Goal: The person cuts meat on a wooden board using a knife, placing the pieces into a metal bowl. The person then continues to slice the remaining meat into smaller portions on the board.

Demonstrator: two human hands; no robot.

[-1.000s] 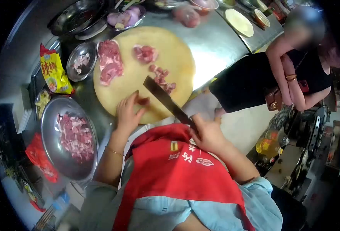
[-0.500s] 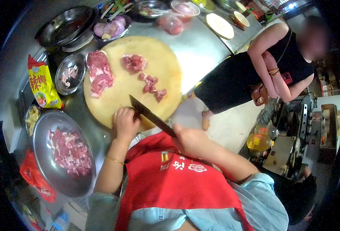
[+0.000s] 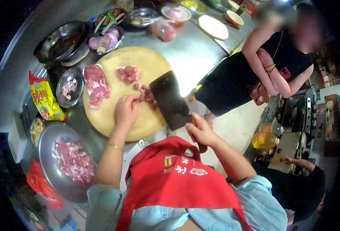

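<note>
My right hand (image 3: 201, 131) grips the handle of a broad cleaver (image 3: 170, 101), whose dark blade lies flat-side up over the right edge of the round cutting board (image 3: 104, 121). Next to the blade, small meat pieces (image 3: 143, 92) rest on the board. The fingertips of my left hand (image 3: 126, 109) are together at the lower left of these pieces; whether they pinch one is hidden. A chunk of meat (image 3: 129, 73) sits above, and a larger slab (image 3: 97, 85) lies at the board's left.
A metal bowl of cut meat (image 3: 45, 154) stands at lower left, near a small bowl (image 3: 59, 90) and a yellow packet (image 3: 47, 98). Pans (image 3: 60, 40) and onions (image 3: 105, 40) are behind. A person (image 3: 231, 82) stands at right; another person's arm (image 3: 302, 163) shows lower right.
The cleaver has moved right and turned from edge-on to showing its broad side, beside the small pieces. My left hand has moved up to them. Another person's arm has appeared at lower right.
</note>
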